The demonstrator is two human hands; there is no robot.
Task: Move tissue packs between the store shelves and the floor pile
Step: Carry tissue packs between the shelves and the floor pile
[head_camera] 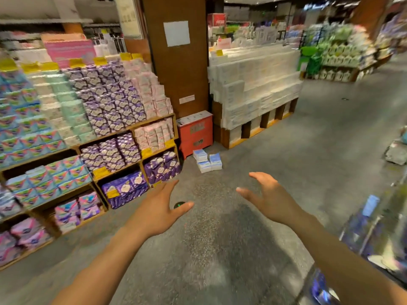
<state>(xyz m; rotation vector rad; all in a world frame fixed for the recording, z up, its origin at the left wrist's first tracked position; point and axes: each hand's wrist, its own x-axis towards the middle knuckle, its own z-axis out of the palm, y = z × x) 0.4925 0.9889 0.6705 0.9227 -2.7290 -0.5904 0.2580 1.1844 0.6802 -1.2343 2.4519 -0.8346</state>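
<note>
Shelves (88, 148) on the left carry purple, pink and teal packs in wooden bays. The left hand (158, 210) hovers over the floor, fingers straight and apart, holding nothing. Beyond it the pile (207, 160), three blue-white tissue packs, lies on the floor just beside one red box (196, 133) at a brown pillar (178, 62). The right hand (271, 199) is empty too, fingers spread. The speckled grey floor (220, 249) runs into a store aisle.

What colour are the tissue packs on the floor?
Pale blue and white tissue packs, clearest in the head view.
</note>
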